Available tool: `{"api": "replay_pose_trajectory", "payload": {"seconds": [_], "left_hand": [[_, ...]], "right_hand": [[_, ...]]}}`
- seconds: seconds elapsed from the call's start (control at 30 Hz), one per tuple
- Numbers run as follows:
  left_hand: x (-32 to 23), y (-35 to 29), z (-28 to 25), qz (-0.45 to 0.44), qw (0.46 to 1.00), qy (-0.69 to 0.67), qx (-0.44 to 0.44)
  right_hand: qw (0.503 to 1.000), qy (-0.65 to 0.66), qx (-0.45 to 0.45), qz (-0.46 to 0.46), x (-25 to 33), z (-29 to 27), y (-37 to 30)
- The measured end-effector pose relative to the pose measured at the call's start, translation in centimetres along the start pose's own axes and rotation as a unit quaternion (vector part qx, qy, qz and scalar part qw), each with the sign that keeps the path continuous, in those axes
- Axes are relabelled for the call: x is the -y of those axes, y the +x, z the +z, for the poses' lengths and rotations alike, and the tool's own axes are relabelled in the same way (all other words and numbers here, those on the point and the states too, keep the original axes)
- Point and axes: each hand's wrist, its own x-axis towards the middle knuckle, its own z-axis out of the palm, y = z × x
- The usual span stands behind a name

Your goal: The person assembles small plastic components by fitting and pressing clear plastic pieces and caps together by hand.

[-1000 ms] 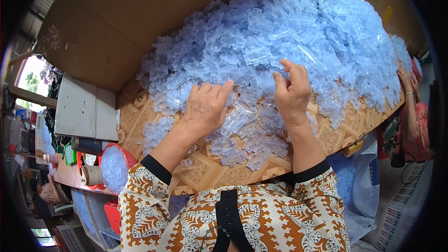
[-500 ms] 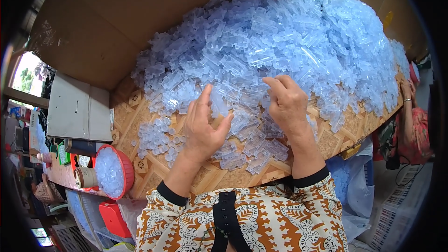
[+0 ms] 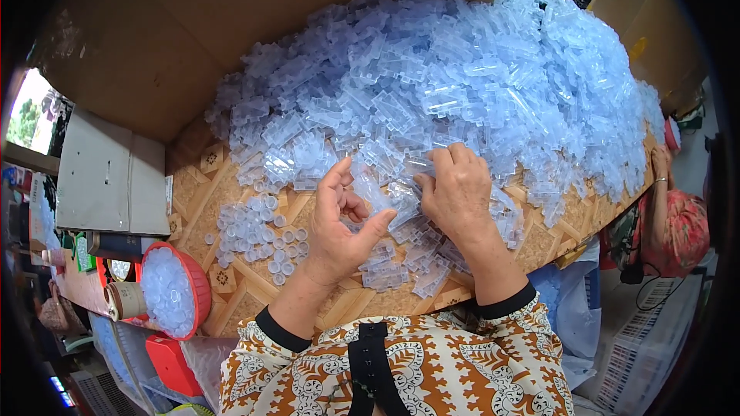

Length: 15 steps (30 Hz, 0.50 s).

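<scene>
Small round translucent plastic caps (image 3: pixel 250 229) lay separate, big pale-blue plastic-piece heap (image 3: pixel 432 85) remained; right hand (image 3: pixel 461 199) pinched a clear plastic piece (image 3: pixel 417 165), couldn't tell left hand's (image 3: pixel 344 237) grip.

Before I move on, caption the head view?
Left hand and right hand among clear plastic pieces, a large heap beyond.

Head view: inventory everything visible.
Plastic pieces: uncountable, clear bluish, heaped on table
Small caps: dozens, clear, table's left side
Table: one, brown patterned, beneath heap
Cardboard walls: two, brown, behind and beside heap
Box: one, white, back left
Basin: one, red, table's left edge
Container: one, red, below basin
Cylinder: one, beige, beside basin
Other people: at least two, one red sleeve, right and top
Left hand: one, black cuff, centre
Right hand: one, black cuff, centre
</scene>
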Motion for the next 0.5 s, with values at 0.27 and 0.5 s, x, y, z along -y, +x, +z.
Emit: {"api": "replay_pose_trajectory", "payload": {"seconds": [0.27,0.5], "left_hand": [[0.3,0.5,-0.8,0.01,0.998,0.06,0.032],[0.2,0.4,-0.9,-0.003,0.997,0.068,0.042]], "right_hand": [[0.994,0.053,-0.097,-0.012,-0.2,1.3,1.9],[0.991,0.103,-0.079,0.029,-1.3,2.1,1.8]]}}
